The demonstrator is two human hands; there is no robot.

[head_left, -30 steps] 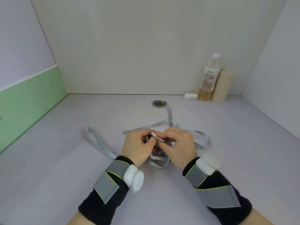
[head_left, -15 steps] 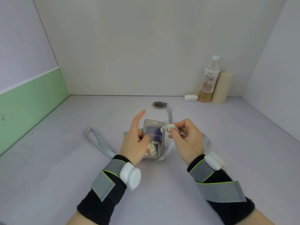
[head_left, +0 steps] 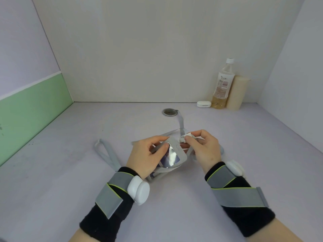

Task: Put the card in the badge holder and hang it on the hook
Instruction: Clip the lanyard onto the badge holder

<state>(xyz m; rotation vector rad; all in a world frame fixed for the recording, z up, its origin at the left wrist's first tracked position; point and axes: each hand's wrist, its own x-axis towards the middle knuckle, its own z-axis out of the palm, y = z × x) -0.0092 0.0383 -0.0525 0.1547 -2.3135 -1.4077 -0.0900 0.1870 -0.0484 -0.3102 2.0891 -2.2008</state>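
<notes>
Nearest you, both forearms come in from below the badge holder (head_left: 176, 153), each in a black wrist wrap (head_left: 104, 219) with grey straps and a white round pod (head_left: 139, 190) on the inner side. Your left hand (head_left: 146, 157) is to the left of the holder, palm turned inward. Its fingers curl round the holder's left edge and the thumb presses on the clear front. Your right hand (head_left: 205, 150) is to the right of the holder, its thumb and forefinger pinching the small white clip (head_left: 186, 137) at the holder's top corner, the other fingers curled behind.

The holder is held between your hands, just above the table (head_left: 52, 180), and tilted so its top leans to the right. It is pale grey with a glossy window that catches the light. A dark bluish card (head_left: 165, 160) shows behind that window, though you cannot tell how far in it sits.

A grey strap (head_left: 107, 155) runs from under the holder, loops out flat on the table to its left, and another length leads away behind it toward a round metal ring (head_left: 169, 112) set in the tabletop.

Well beyond the holder to the right, against the back wall, a small white case (head_left: 203, 104) lies beside a clear bottle (head_left: 222, 88) with amber liquid filling its lower part. A cream cylinder (head_left: 236, 94) stands touching the bottle's right side.
</notes>
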